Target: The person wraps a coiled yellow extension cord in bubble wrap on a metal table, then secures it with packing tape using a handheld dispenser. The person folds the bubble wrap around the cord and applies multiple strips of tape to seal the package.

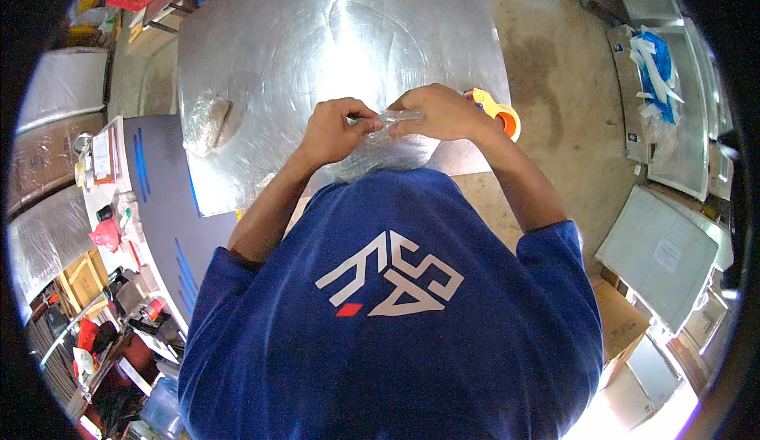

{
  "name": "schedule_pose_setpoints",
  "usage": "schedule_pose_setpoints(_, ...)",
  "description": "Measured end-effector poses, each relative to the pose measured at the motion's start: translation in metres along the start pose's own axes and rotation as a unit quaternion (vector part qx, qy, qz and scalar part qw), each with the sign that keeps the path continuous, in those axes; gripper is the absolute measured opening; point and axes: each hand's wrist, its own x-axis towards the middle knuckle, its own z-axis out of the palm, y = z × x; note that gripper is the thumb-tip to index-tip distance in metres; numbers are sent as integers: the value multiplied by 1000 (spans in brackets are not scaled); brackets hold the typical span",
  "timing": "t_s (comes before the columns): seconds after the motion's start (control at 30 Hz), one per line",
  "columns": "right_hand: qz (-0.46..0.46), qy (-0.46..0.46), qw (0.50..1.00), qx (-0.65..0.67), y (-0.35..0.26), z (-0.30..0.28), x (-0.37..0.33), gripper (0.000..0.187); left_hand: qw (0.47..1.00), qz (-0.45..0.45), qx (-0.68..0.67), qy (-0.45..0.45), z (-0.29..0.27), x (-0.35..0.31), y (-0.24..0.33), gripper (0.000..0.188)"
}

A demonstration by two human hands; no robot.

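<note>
Both my hands are close together over the near edge of a shiny metal-topped table (261, 44). My left hand (336, 131) is closed, thumb and fingers pinching a piece of clear plastic wrap (388, 153). My right hand (440, 112) curls over the same wrap from the other side, its fingers closed on a gathered, see-through fold. The crinkled wrap spreads below the hands, up against the blue shirt; what lies inside it, if anything, I cannot make out. Just beyond my right wrist lies an orange tape dispenser (499, 114), partly hidden by the arm.
A bundle in clear wrap (207, 123) lies at the table's left side. Left of it stands a dark grey surface (166, 179) with blue stripes. Boxes and wrapped panels line the left side. At the right, beyond the concrete floor (546, 68), lean a white panel (661, 254) and a carton (617, 321).
</note>
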Motion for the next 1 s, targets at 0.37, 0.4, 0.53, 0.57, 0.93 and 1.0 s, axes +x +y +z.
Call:
schedule_pose_setpoints(0.37,-39,103,992,54,3,23,-17,26,990,65,125,-33,-2,-17,22,46)
schedule_pose_setpoints(0.4,-48,102,992,63,1,24,-19,25,992,9,103,-77,-4,-18,24,45)
schedule_pose_setpoints(0.53,-110,169,979,5,-22,-3,-19,18,996,0,89,-15,-23,-23,57,35)
schedule_pose_setpoints(0.57,-130,179,975,9,-28,-14,-17,17,994,30,108,16,-29,-24,63,32)
schedule_pose_setpoints(0.93,64,448,891,33,48,63,-66,39,939,156,241,187,42,-39,12,28)
schedule_pose_setpoints(1.0,242,502,830,12,95,92,-96,46,938,164,235,196,46,-41,10,28)
